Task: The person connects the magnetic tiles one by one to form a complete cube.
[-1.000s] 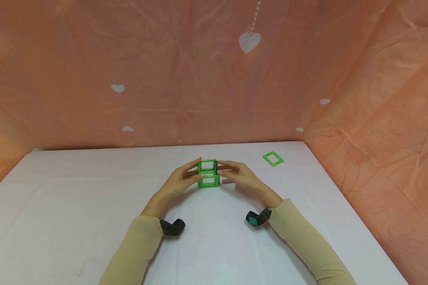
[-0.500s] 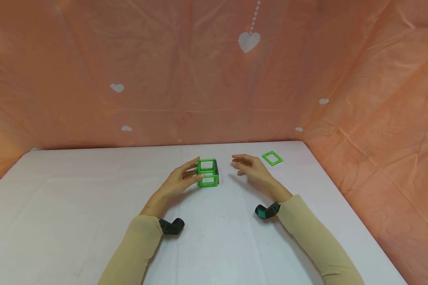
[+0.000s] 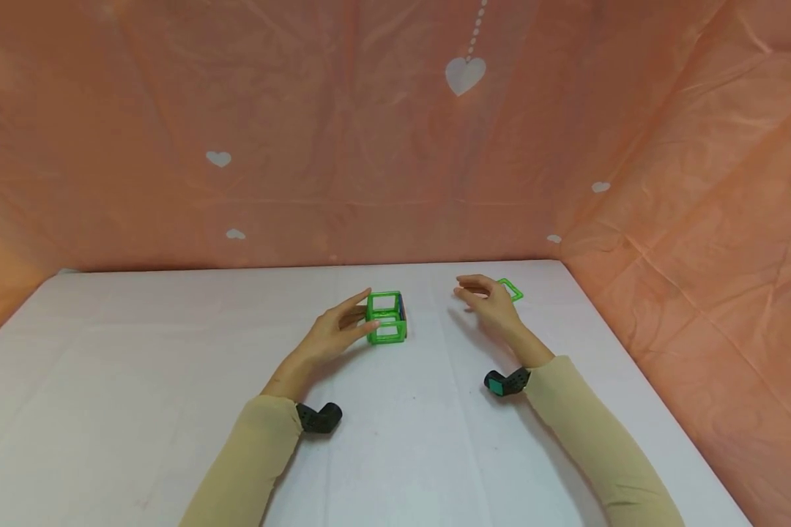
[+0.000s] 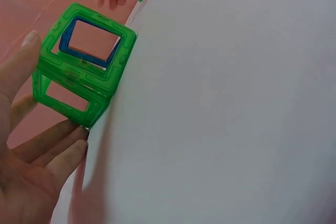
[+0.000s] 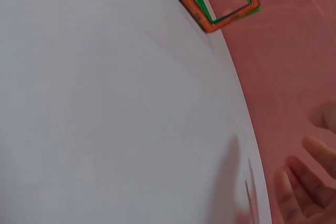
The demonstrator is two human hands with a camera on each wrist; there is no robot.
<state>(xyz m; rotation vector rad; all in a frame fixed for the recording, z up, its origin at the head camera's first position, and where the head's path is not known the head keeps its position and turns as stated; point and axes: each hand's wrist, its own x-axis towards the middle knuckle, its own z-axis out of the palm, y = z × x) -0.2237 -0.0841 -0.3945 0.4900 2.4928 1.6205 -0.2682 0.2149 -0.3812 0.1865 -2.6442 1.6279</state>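
Note:
A small block of joined magnetic tiles (image 3: 385, 316) stands on the white table, its frames mostly green. A blue tile (image 4: 83, 54) shows on its far side in the left wrist view, and an orange tile (image 5: 211, 27) on the side facing the right wrist camera. My left hand (image 3: 329, 337) holds the block from the left, thumb at the near side and fingers at the far side. Off to the right, my right hand (image 3: 497, 306) hovers over the table with nothing in its relaxed fingers. It partly covers a loose green square tile (image 3: 517, 293).
The white table (image 3: 171, 380) runs back to an orange cloth backdrop (image 3: 290, 183) with pale hearts. More orange cloth (image 3: 699, 256) borders the table's right edge. Each wrist wears a black camera band.
My right hand has let go of the tile block and moved right, to beside the loose green tile. The left hand has stayed at the block.

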